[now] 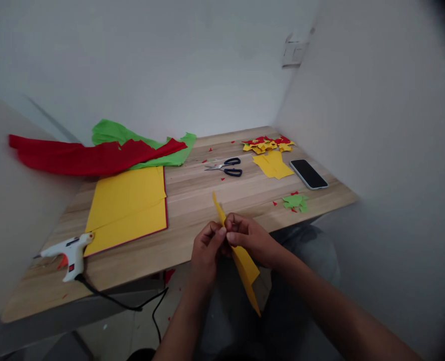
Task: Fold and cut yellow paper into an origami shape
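both the left hand and right hand pinch a folded yellow paper strip. scissors lie well apart on the wooden table.

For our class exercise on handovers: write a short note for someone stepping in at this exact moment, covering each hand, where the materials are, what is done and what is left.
Left hand and right hand: both pinch one folded yellow paper strip over the near table edge.
On the wooden table: yellow sheets, red paper and green paper at left, glue gun, scissors, phone.
Done: cut pieces piled far right, green cutouts.
Left: the strip is uncut and unglued.
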`<state>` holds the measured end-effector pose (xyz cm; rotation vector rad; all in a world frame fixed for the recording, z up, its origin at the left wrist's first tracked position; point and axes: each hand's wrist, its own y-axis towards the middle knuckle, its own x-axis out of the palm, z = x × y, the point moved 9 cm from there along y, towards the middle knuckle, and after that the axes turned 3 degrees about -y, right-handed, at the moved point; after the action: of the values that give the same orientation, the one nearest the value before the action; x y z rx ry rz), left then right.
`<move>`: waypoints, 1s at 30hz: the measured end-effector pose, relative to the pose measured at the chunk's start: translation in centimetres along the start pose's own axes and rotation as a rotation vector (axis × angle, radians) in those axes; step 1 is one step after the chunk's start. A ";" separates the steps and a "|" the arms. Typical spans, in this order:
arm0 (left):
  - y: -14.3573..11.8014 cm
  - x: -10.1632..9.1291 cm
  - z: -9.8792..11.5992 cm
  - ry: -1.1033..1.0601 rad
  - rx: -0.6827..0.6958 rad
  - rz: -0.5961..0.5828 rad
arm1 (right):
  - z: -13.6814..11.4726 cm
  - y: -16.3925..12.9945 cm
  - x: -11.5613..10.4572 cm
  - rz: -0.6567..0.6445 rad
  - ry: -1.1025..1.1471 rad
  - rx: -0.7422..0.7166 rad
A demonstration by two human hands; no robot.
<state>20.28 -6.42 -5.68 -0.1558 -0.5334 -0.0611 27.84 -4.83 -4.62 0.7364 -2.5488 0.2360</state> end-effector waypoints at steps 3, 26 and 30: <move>0.1 -0.2 0.0 0.006 -0.003 0.002 | 0.2 0.1 0.1 -0.030 0.008 0.023; -1.6 -3.4 2.8 -0.023 0.052 0.290 | -6.6 -2.6 -2.2 0.119 -0.152 -0.103; -3.7 -4.4 4.2 0.049 0.274 0.540 | -7.5 -3.7 -2.6 0.163 -0.466 -0.048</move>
<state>14.01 -9.34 -3.87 -0.0268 -0.4314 0.5314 34.72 -4.55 0.78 0.6208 -3.0493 0.0576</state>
